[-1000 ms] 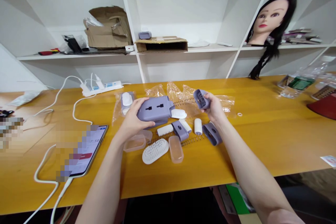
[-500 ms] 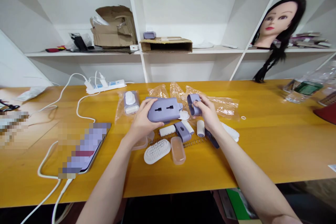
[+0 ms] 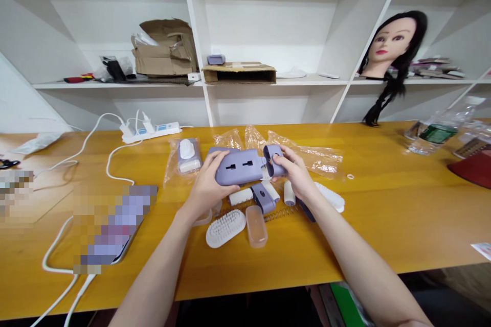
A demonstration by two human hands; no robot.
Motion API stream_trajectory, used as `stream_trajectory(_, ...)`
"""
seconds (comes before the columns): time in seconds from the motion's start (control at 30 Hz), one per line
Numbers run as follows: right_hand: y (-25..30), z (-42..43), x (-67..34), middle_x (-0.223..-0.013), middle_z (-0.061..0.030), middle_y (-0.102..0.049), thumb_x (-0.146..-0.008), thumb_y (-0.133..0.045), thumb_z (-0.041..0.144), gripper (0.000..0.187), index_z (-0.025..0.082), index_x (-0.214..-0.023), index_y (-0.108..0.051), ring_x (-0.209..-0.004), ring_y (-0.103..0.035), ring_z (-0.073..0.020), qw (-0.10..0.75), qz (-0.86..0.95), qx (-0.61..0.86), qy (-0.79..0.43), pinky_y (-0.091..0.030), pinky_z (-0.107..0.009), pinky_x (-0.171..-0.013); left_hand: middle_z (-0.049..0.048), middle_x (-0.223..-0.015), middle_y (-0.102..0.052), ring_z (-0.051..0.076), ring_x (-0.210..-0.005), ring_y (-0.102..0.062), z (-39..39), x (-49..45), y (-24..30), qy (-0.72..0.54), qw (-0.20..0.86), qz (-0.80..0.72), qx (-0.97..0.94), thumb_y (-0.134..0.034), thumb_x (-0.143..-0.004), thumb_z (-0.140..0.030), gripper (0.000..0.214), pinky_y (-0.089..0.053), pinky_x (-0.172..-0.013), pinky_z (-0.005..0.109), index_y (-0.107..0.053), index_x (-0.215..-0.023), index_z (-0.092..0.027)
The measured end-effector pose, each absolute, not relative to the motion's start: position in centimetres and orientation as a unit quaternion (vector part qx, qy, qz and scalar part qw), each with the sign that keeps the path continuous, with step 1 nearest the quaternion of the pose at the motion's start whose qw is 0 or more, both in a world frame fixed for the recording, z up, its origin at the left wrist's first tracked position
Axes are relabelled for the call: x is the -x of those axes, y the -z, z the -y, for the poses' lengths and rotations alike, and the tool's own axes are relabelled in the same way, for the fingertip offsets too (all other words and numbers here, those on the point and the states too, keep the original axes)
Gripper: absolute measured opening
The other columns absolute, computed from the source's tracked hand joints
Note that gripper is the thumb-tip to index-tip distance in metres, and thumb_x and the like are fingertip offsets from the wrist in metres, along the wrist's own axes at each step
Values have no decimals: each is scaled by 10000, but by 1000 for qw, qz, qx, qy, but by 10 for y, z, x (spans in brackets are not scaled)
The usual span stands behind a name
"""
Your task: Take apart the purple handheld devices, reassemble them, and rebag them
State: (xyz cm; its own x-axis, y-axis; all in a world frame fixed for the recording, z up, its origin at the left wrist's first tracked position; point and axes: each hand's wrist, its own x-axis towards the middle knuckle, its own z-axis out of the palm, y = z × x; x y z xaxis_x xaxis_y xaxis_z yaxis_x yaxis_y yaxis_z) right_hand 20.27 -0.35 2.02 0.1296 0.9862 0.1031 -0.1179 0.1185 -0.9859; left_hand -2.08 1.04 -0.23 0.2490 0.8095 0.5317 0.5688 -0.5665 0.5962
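My left hand (image 3: 205, 184) grips a lavender plastic housing (image 3: 238, 166) with two dark slots on its face. My right hand (image 3: 293, 171) holds a smaller lavender piece (image 3: 273, 159) against the housing's right end. Below the hands lie a white bristle brush (image 3: 225, 228), a translucent peach case (image 3: 256, 226), and a white cylinder (image 3: 289, 193). A metal spring (image 3: 278, 213) and a small lavender part (image 3: 263, 198) sit close by. Another white brush (image 3: 330, 197) is partly hidden by my right forearm.
Everything lies on a yellow wooden table (image 3: 383, 225), among clear plastic bags (image 3: 307, 156). A phone (image 3: 115, 225), pixelated, and white cables lie left, with a power strip (image 3: 151, 133) behind. A plastic bottle (image 3: 433, 138) stands right. White shelves hold cardboard and a mannequin head (image 3: 391, 43).
My right hand has moved left, bringing the small lavender piece from just beside the housing to its right end. The housing now lies flatter in my left hand.
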Motion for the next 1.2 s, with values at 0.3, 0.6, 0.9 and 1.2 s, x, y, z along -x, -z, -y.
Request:
stream_trajectory(0.3,-22,6,-201,-914,-33,-593,-664,-691,346,457,219,-1094,-602,-609,-527,-119,577,471,482,-462,-442,-220,-401,55,-1327,-469,277,-1236,-481,-12,20,4,-423,156,-444,-774,-780,-608,-260,776,-389,-1055,456,-438,-1305,-282)
stream_trajectory(0.6,-17,5,-198,-932,-33,-588,-675,-695,359,426,243,-1079,-619,-640,-538,-143,595,490,446,-455,-454,-248,-416,37,-1329,-438,262,-1233,-470,-13,21,7,-404,152,-452,-781,-754,-632,-239,767,-393,-1049,428,-412,-1315,-313)
stream_trajectory(0.9,-4,4,-194,-1021,-18,-582,-756,-636,406,405,319,-1140,-538,-771,-551,-176,612,544,429,-382,-474,-298,-606,45,-1293,-397,278,-1225,-456,-11,19,9,-413,156,-439,-783,-742,-640,-225,757,-394,-1044,467,-388,-1301,-327)
stream_trajectory(1.2,-6,6,-187,-959,29,-582,-540,-825,236,567,278,-1028,-539,-811,-541,-156,632,513,427,-394,-459,-299,-729,70,-1479,-200,320,-1388,-271,-3,14,6,-469,168,-409,-765,-741,-647,-187,766,-301,-1119,512,-417,-1326,-329)
